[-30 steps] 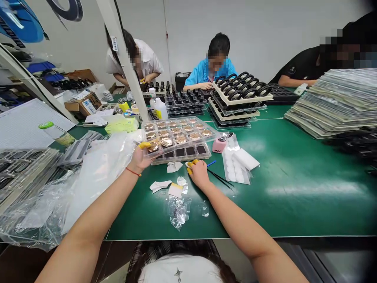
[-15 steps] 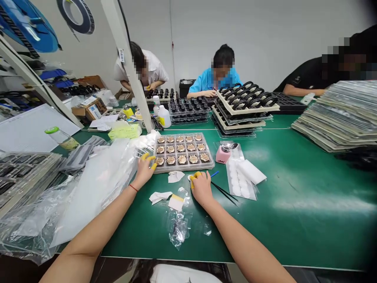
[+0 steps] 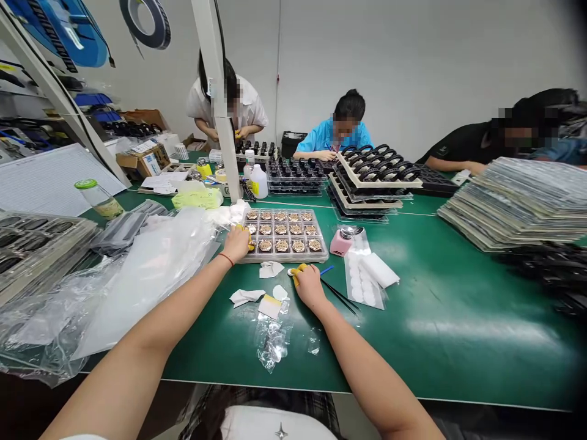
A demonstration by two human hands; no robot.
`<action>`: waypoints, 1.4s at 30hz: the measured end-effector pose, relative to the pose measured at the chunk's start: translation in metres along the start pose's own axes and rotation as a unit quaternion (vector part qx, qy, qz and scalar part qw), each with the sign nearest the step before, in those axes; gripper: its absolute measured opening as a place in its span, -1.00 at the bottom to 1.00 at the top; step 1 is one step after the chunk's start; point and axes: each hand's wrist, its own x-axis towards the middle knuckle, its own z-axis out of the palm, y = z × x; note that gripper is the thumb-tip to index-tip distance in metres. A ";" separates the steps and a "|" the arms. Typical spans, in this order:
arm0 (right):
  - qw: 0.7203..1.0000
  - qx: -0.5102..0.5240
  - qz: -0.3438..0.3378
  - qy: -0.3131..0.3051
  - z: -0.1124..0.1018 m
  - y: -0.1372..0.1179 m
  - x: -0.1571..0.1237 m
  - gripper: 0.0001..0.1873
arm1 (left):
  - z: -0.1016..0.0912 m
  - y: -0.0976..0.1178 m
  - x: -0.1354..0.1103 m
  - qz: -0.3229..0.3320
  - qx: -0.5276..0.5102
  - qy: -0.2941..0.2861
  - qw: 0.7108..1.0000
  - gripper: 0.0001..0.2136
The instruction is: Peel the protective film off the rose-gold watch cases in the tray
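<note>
A clear plastic tray (image 3: 284, 258) holds rows of gold-toned octagonal watch heads (image 3: 282, 245). At its front left corner is my left hand (image 3: 236, 244), yellow cots on its fingers. Those fingers are closed on a watch head (image 3: 251, 246) in the front left compartment, partly covering it. My right hand (image 3: 309, 286) rests on the green table in front of the tray, also with yellow cots. Its fingers are pinched on a small white disc (image 3: 290, 272), of which only the edge shows. Beside it lie black tweezers (image 3: 340, 296) and a blue stick (image 3: 326, 269).
Paper scraps (image 3: 246, 297) and crumpled clear film (image 3: 274, 342) lie between my arms. Right of the tray stand a pink bottle (image 3: 340, 243) and a sheet of white round pads (image 3: 362, 275). Plastic bags (image 3: 151, 275) cover the left side. Stacked trays (image 3: 513, 201) stand right; co-workers sit opposite.
My left hand has moved from the tray's left edge onto the front left watch head, and its fingers have closed. My right hand stays near the white disc. The camera view has shifted slightly.
</note>
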 end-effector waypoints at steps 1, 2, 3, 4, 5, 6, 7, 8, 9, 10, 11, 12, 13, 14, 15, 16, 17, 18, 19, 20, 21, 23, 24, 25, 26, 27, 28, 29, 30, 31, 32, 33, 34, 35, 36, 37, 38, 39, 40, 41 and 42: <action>1.000 -0.005 0.005 0.010 -0.004 0.002 0.001 -0.66 | -0.001 0.000 -0.003 -0.001 -0.027 -0.001 1.000 -0.90; 1.000 -0.012 0.014 0.021 -0.011 0.005 0.002 -0.65 | -0.002 -0.001 -0.006 -0.003 -0.059 -0.003 0.998 -0.91; 0.999 -0.021 0.029 0.035 -0.019 0.012 0.004 -0.64 | -0.005 -0.002 -0.009 -0.006 -0.098 -0.004 0.995 -0.90; 0.997 -0.031 0.051 0.051 -0.029 0.021 0.007 -0.62 | -0.008 -0.003 -0.013 -0.010 -0.141 -0.006 0.990 -0.88; 0.994 -0.043 0.080 0.068 -0.040 0.033 0.011 -0.61 | -0.012 -0.005 -0.018 -0.017 -0.188 -0.010 0.982 -0.85; 0.988 -0.056 0.116 0.086 -0.052 0.047 0.015 -0.60 | -0.016 -0.007 -0.024 -0.025 -0.238 -0.019 0.971 -0.81; 0.980 -0.071 0.155 0.101 -0.063 0.062 0.020 -0.59 | -0.021 -0.010 -0.031 -0.037 -0.290 -0.034 0.956 -0.77; 0.972 -0.087 0.189 0.112 -0.074 0.075 0.026 -0.58 | -0.025 -0.013 -0.041 -0.052 -0.342 -0.053 0.937 -0.74; 0.964 -0.104 0.218 0.114 -0.082 0.088 0.031 -0.58 | -0.028 -0.016 -0.052 -0.071 -0.392 -0.075 0.914 -0.74; 0.959 -0.118 0.234 0.110 -0.089 0.097 0.037 -0.59 | -0.030 -0.020 -0.065 -0.095 -0.437 -0.097 0.889 -0.77; 0.956 -0.130 0.243 0.101 -0.093 0.104 0.042 -0.61 | -0.031 -0.024 -0.079 -0.122 -0.479 -0.114 0.862 -0.83; 0.956 -0.139 0.244 0.090 -0.095 0.108 0.047 -0.63 | -0.031 -0.028 -0.094 -0.151 -0.515 -0.126 0.834 -0.90; 0.957 -0.147 0.239 0.079 -0.095 0.109 0.050 -0.65 | -0.030 -0.031 -0.110 -0.181 -0.548 -0.133 0.805 -0.95; 0.958 -0.154 0.233 0.069 -0.095 0.109 0.052 -0.67 | -0.028 -0.035 -0.125 -0.210 -0.578 -0.138 0.776 -0.94; 0.958 -0.161 0.227 0.061 -0.094 0.108 0.054 -0.68 | -0.026 -0.038 -0.139 -0.234 -0.605 -0.141 0.747 -0.91; 0.959 -0.169 0.219 0.057 -0.093 0.108 0.054 -0.69 | -0.023 -0.041 -0.151 -0.255 -0.630 -0.143 0.720 -0.89; 0.960 -0.175 0.211 0.054 -0.093 0.108 0.054 -0.70 | -0.021 -0.044 -0.163 -0.272 -0.650 -0.145 0.695 -0.86; 0.961 -0.180 0.204 0.050 -0.094 0.109 0.053 -0.70 | -0.019 -0.047 -0.172 -0.285 -0.666 -0.146 0.673 -0.85; 0.961 -0.185 0.199 0.048 -0.095 0.109 0.052 -0.70 | -0.018 -0.050 -0.180 -0.295 -0.680 -0.148 0.655 -0.85; 0.961 -0.188 0.197 0.050 -0.097 0.110 0.052 -0.69 | -0.017 -0.052 -0.187 -0.298 -0.691 -0.145 0.642 -0.86; 0.960 -0.190 0.196 0.058 -0.099 0.108 0.051 -0.68 | -0.016 -0.054 -0.193 -0.294 -0.700 -0.134 0.637 -0.88; 0.964 -0.174 0.180 0.088 -0.100 0.095 0.048 -0.67 | -0.016 -0.056 -0.202 -0.267 -0.704 -0.098 0.651 -0.85; 0.971 -0.149 0.154 0.106 -0.098 0.083 0.045 -0.67 | -0.017 -0.057 -0.206 -0.249 -0.698 -0.082 0.666 -0.80; 0.981 -0.108 0.108 0.122 -0.094 0.067 0.040 -0.68 | -0.018 -0.057 -0.209 -0.231 -0.689 -0.074 0.683 -0.75; 0.988 -0.056 0.048 0.133 -0.089 0.047 0.034 -0.69 | -0.018 -0.057 -0.211 -0.212 -0.679 -0.079 0.698 -0.70; 0.989 0.007 -0.024 0.144 -0.083 0.025 0.027 -0.71 | -0.019 -0.057 -0.213 -0.193 -0.672 -0.098 0.708 -0.63; 0.981 0.069 -0.096 0.152 -0.076 0.002 0.018 -0.72 | -0.019 -0.057 -0.215 -0.172 -0.670 -0.122 0.712 -0.55; 0.968 0.119 -0.149 0.163 -0.069 -0.021 0.008 -0.74 | -0.020 -0.056 -0.216 -0.149 -0.668 -0.146 0.714 -0.49; 0.955 0.157 -0.186 0.168 -0.064 -0.043 -0.002 -0.75 | -0.020 -0.056 -0.218 -0.129 -0.667 -0.165 0.715 -0.44; 0.945 0.186 -0.216 0.160 -0.060 -0.063 -0.011 -0.75 | -0.019 -0.056 -0.218 -0.112 -0.667 -0.179 0.714 -0.42; 0.937 0.211 -0.238 0.148 -0.057 -0.080 -0.020 -0.74 | -0.018 -0.055 -0.219 -0.101 -0.667 -0.184 0.715 -0.43; 0.930 0.230 -0.254 0.134 -0.057 -0.094 -0.027 -0.74 | -0.017 -0.054 -0.220 -0.093 -0.666 -0.184 0.716 -0.44; 0.924 0.244 -0.268 0.121 -0.057 -0.104 -0.032 -0.72 | -0.016 -0.053 -0.221 -0.087 -0.663 -0.182 0.721 -0.44; 0.920 0.251 -0.280 0.111 -0.059 -0.111 -0.036 -0.71 | -0.015 -0.053 -0.221 -0.083 -0.657 -0.180 0.727 -0.44; 0.917 0.252 -0.291 0.104 -0.060 -0.116 -0.038 -0.68 | -0.014 -0.051 -0.222 -0.079 -0.649 -0.178 0.736 -0.43; 0.916 0.247 -0.301 0.099 -0.061 -0.120 -0.040 -0.66 | -0.013 -0.050 -0.223 -0.075 -0.638 -0.179 0.745 -0.43; 0.915 0.238 -0.312 0.093 -0.062 -0.121 -0.040 -0.64 | -0.013 -0.049 -0.225 -0.072 -0.628 -0.182 0.753 -0.44; 0.916 0.227 -0.321 0.086 -0.062 -0.123 -0.040 -0.63 | -0.014 -0.047 -0.226 -0.068 -0.620 -0.190 0.758 -0.45; 0.916 0.215 -0.328 0.081 -0.061 -0.123 -0.040 -0.63 | -0.016 -0.046 -0.227 -0.065 -0.616 -0.202 0.759 -0.46; 0.918 0.204 -0.332 0.079 -0.060 -0.124 -0.040 -0.64 | -0.019 -0.044 -0.227 -0.062 -0.613 -0.217 0.757 -0.47; 0.918 0.197 -0.334 0.079 -0.059 -0.126 -0.041 -0.66 | -0.021 -0.043 -0.228 -0.059 -0.611 -0.232 0.754 -0.48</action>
